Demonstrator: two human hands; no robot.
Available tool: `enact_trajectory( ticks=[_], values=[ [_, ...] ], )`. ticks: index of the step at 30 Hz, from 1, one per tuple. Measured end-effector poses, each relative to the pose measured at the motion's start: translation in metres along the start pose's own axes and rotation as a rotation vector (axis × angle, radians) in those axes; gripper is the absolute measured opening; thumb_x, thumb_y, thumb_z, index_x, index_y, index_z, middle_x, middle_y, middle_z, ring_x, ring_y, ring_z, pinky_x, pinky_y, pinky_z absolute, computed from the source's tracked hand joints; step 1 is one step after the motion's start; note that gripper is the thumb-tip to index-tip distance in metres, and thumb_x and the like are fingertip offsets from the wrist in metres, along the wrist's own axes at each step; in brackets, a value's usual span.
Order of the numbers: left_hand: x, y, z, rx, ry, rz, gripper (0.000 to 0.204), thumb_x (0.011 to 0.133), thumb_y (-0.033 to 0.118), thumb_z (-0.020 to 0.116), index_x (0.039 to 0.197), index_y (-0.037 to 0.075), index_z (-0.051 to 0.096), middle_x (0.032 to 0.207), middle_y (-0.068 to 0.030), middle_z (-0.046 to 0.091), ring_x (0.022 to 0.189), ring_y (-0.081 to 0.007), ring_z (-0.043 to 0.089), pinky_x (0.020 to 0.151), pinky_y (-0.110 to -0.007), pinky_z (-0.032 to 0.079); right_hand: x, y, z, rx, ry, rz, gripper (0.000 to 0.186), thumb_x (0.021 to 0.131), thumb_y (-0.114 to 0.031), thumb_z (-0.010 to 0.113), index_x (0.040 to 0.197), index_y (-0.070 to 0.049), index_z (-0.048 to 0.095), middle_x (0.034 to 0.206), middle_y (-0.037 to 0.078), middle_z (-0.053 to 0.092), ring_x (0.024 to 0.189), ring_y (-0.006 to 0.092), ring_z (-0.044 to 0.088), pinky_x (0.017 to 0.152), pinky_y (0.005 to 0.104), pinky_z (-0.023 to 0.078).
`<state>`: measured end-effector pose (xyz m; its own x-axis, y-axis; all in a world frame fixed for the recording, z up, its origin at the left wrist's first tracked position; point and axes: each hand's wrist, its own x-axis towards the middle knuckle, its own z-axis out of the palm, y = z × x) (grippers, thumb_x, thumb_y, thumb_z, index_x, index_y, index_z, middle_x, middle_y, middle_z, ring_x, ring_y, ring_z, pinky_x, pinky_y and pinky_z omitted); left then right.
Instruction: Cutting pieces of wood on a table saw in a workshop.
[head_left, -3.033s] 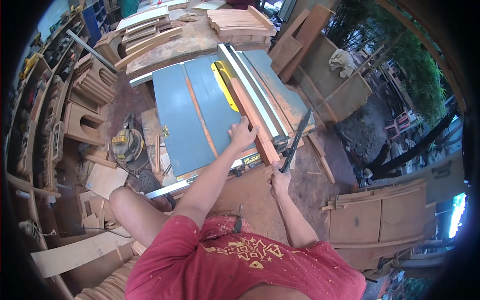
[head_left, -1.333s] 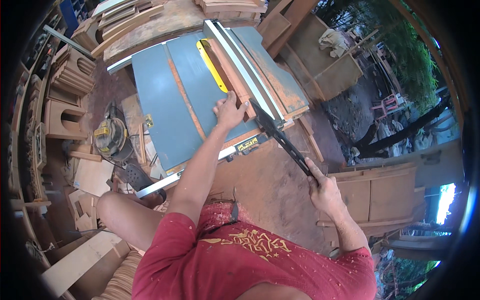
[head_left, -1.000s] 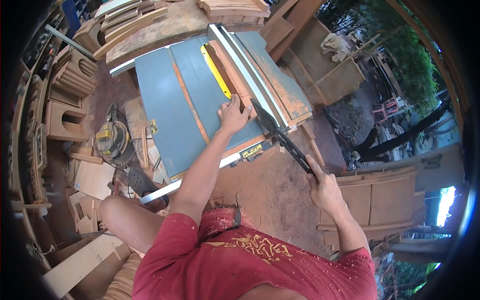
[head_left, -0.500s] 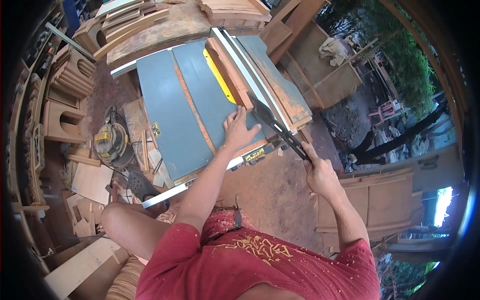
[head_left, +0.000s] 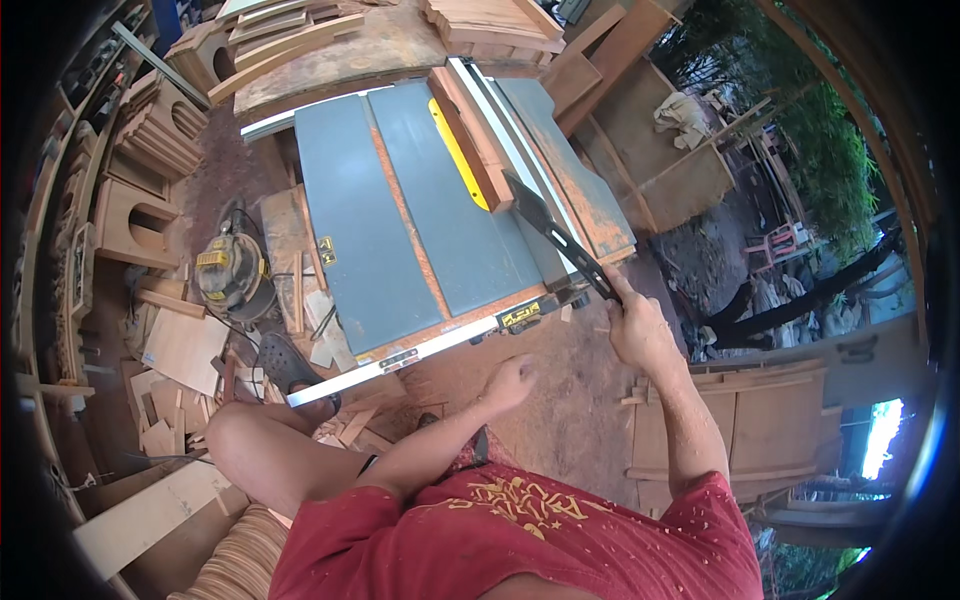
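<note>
My right hand [head_left: 640, 328] grips the handle of a black push stick [head_left: 553, 235]. The tip of the stick meets the near end of a reddish-brown wooden board [head_left: 475, 145]. This board lies along the white metal fence [head_left: 510, 135] of a grey table saw [head_left: 350, 220]. A yellow insert plate [head_left: 460, 160] shows just left of the board; the blade itself I cannot make out. Off the near edge of the saw, in front of my body, my left hand [head_left: 513, 381] is closed with nothing visible in it.
A yellow-and-black shop vacuum [head_left: 233, 262] stands left of the saw amid wood offcuts [head_left: 185, 350]. Arched wooden panels [head_left: 135, 232] line the left side. Beyond the saw is a bench [head_left: 340, 65] with stacked boards. Wooden panels [head_left: 735, 420] lean at the right.
My left hand has come off the board and saw table, back toward my body, and its fingers have closed. My right hand still holds the push stick against the board.
</note>
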<state>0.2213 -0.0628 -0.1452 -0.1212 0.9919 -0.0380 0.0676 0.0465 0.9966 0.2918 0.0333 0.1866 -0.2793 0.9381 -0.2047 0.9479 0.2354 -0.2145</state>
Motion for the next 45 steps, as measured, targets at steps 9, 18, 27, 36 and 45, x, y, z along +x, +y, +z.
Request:
enact_trajectory(
  ticks=[9, 18, 27, 36, 45],
  values=[
    [0.022, -0.174, -0.061, -1.076, 0.523, -0.947, 0.048, 0.106, 0.037, 0.044, 0.137, 0.001, 0.05, 0.146, -0.0257, 0.05, 0.122, -0.043, 0.059, 0.095, -0.057, 0.056, 0.018, -0.006, 0.008, -0.008, 0.087, -0.09, 0.052, 0.095, -0.008, 0.05, 0.147, -0.007, 0.052, 0.092, 0.037, 0.067, 0.095, 0.0534, 0.065, 0.09, 0.0577, 0.049],
    [0.036, -0.183, -0.107, -1.926, 0.795, -0.532, 0.066, 0.105, 0.056, 0.039, 0.146, 0.004, 0.045, 0.151, -0.019, 0.048, 0.134, -0.0409, 0.052, 0.106, -0.058, 0.052, 0.039, -0.016, 0.009, -0.072, 0.114, -0.096, 0.051, 0.096, -0.01, 0.051, 0.147, -0.008, 0.052, 0.103, 0.04, 0.065, 0.103, 0.0529, 0.064, 0.095, 0.0549, 0.049],
    [0.033, -0.144, -0.105, -1.721, 0.905, -0.519, 0.07, 0.104, 0.061, 0.038, 0.147, 0.006, 0.044, 0.148, -0.0199, 0.045, 0.132, -0.0409, 0.052, 0.105, -0.058, 0.053, 0.053, -0.022, 0.004, -0.043, 0.066, -0.099, 0.055, 0.095, -0.011, 0.048, 0.15, -0.007, 0.049, 0.112, 0.037, 0.066, 0.113, 0.0495, 0.063, 0.098, 0.0532, 0.048],
    [0.029, -0.152, -0.114, -1.882, 0.873, -0.513, 0.051, 0.104, 0.05, 0.048, 0.136, 0.011, 0.057, 0.138, -0.0122, 0.062, 0.127, -0.032, 0.06, 0.104, -0.054, 0.055, 0.086, -0.022, 0.014, -0.122, 0.207, -0.311, 0.052, 0.095, -0.009, 0.049, 0.148, -0.007, 0.051, 0.106, 0.033, 0.069, 0.094, 0.0464, 0.069, 0.083, 0.0532, 0.053],
    [0.027, -0.146, -0.135, -1.86, 0.703, -0.681, 0.066, 0.102, 0.062, 0.038, 0.144, 0.012, 0.049, 0.146, -0.0159, 0.054, 0.136, -0.0395, 0.05, 0.113, -0.062, 0.041, 0.134, -0.069, -0.017, -0.032, 0.081, -0.168, 0.051, 0.096, -0.011, 0.048, 0.146, -0.011, 0.054, 0.1, 0.035, 0.07, 0.075, 0.0441, 0.073, 0.07, 0.0504, 0.061]
  ],
)
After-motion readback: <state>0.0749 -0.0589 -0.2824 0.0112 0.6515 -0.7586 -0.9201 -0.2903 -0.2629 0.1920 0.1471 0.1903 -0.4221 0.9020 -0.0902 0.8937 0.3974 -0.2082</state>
